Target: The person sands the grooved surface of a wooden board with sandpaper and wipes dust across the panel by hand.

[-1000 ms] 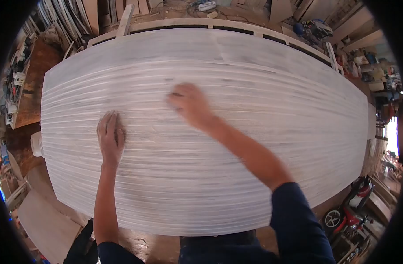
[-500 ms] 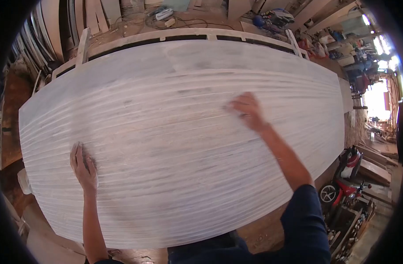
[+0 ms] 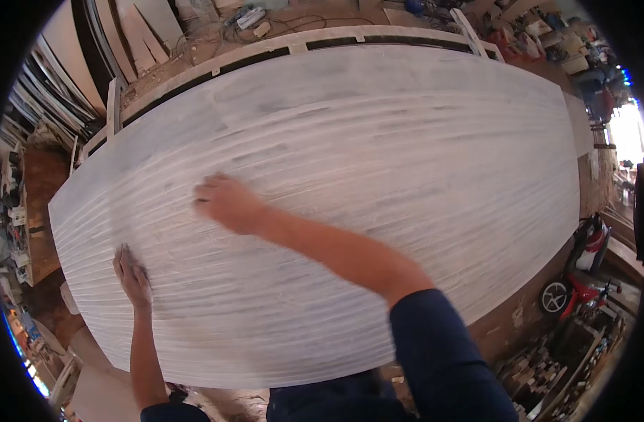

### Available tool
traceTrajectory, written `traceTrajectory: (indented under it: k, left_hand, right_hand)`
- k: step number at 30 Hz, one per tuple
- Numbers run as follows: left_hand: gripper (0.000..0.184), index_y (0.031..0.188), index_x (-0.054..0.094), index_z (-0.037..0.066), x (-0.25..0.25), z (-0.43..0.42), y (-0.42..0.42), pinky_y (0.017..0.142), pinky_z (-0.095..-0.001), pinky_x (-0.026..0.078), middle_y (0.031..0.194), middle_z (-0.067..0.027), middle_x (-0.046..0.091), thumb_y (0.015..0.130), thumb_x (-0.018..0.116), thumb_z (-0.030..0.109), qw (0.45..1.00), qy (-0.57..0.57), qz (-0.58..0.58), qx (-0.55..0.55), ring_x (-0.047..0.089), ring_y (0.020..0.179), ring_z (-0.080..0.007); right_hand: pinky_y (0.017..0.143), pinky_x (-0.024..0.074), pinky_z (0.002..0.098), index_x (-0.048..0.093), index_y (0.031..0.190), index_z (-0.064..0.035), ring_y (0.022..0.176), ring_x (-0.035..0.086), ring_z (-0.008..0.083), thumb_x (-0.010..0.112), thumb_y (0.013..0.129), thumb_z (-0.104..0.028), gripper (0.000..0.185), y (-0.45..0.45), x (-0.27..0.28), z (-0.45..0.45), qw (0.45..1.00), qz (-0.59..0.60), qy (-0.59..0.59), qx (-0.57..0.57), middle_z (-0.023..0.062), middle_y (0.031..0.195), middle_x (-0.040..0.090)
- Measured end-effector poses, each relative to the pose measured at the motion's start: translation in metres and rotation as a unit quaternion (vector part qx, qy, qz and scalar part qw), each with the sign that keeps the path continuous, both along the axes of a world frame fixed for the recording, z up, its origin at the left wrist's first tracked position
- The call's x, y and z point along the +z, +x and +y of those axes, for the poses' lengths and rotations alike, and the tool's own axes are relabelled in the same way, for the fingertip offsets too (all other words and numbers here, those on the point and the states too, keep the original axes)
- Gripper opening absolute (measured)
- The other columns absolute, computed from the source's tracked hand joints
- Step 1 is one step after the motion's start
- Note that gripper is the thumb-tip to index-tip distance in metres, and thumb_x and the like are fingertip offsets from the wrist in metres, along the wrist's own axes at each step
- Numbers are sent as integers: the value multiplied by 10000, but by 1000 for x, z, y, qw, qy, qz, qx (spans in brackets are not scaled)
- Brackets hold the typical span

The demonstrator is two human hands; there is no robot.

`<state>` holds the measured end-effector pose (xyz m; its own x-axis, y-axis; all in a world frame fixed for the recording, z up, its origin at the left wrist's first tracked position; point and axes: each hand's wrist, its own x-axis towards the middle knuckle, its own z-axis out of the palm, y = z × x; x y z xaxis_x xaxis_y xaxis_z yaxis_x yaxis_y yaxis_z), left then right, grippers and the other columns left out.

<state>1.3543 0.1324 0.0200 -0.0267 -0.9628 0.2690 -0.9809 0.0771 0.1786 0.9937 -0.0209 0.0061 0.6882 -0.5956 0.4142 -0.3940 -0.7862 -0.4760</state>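
A large whitish panel (image 3: 378, 190) with long ridged grooves spreads out below me. On its left part my left hand (image 3: 132, 276) lies with the fingers stretched out against the surface, and a dark shadow shows beside them. Farther up the panel, left of its middle, my right hand (image 3: 227, 202) is curled with its knuckles up, the arm reaching across from the right. Its fingertips are blurred by motion, and what they hold, if anything, is hidden beneath them.
A wooden frame (image 3: 294, 46) runs along the panel's far edge. Boards and strips (image 3: 68, 63) lean at the back left. A red and white motorbike (image 3: 582, 281) stands at the right, near a pile of wood offcuts (image 3: 540, 373). Cables (image 3: 287, 34) lie on the floor behind.
My right hand has swept left across the panel, from right of the middle to the left part. My left hand stays at nearly the same place. The view has shifted a little.
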Motion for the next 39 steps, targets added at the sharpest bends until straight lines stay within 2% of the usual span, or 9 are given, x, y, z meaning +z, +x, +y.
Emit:
traceTrajectory:
  k: [3,7,11,13,17,21,24,27,39]
  left_hand:
    - [468,1370,497,-29,-3,1,0,1113,-471,320,1384,-217,491,1023,418,275,1000,-1,15,0,444,1301,-384]
    - [463,1371,490,-29,-3,-1,-5,1110,-472,322,1381,-219,485,1002,454,247,999,0,16,29,440,1297,-389]
    - [468,1370,487,-32,2,-2,-10,1111,-473,321,1382,-218,475,987,483,237,999,3,12,30,430,1302,-383]
    - [471,1370,488,-33,-1,-2,-5,1113,-472,318,1388,-216,471,986,488,241,999,7,30,31,424,1309,-379]
    - [485,1368,494,-32,-3,3,6,1120,-466,310,1401,-209,461,988,505,267,999,29,32,21,414,1322,-368]
    - [489,1372,498,-28,2,3,-1,1128,-465,300,1411,-210,456,986,509,273,997,31,52,41,407,1331,-366]
    - [457,1366,508,-5,3,2,-4,1126,-471,301,1407,-190,465,963,524,210,996,26,46,67,412,1325,-356]
    - [448,1349,517,8,3,0,-11,1120,-478,313,1392,-182,471,924,547,144,995,26,37,94,423,1313,-353]
    - [462,1323,535,19,-5,3,8,1111,-543,311,1353,-226,485,887,617,149,995,-11,85,51,425,1299,-425]
  right_hand:
    - [995,459,436,687,1040,-90,1017,593,264,588,918,-131,162,-147,-21,-10,996,15,-88,-26,87,973,638]
    - [825,479,412,697,1028,-83,841,577,245,705,785,30,269,-340,14,-19,993,94,-26,-61,83,898,605]
    - [909,478,457,655,1101,-27,973,581,304,628,870,-115,249,-264,-9,-10,986,159,-45,29,140,998,607]
    - [1053,446,449,639,1135,-11,1161,568,334,601,882,-114,276,-150,-20,-4,991,28,-106,76,168,1143,618]
    - [974,470,401,650,938,-45,1055,580,282,592,879,-120,112,43,4,-6,994,-17,15,104,124,1034,615]
    - [963,462,428,653,940,-50,1029,578,293,612,825,-98,131,-31,-21,-17,989,-93,-19,115,113,1004,625]
    - [965,469,480,685,1081,-45,1028,608,327,643,853,-70,233,-207,-13,-25,993,88,-48,68,130,1040,654]
    - [1016,474,490,672,1030,-29,1047,625,337,704,684,58,358,-299,14,-21,983,182,9,1,146,1067,661]
    - [846,503,447,608,1018,13,914,597,368,672,736,54,292,112,27,-4,990,68,30,118,167,961,614]
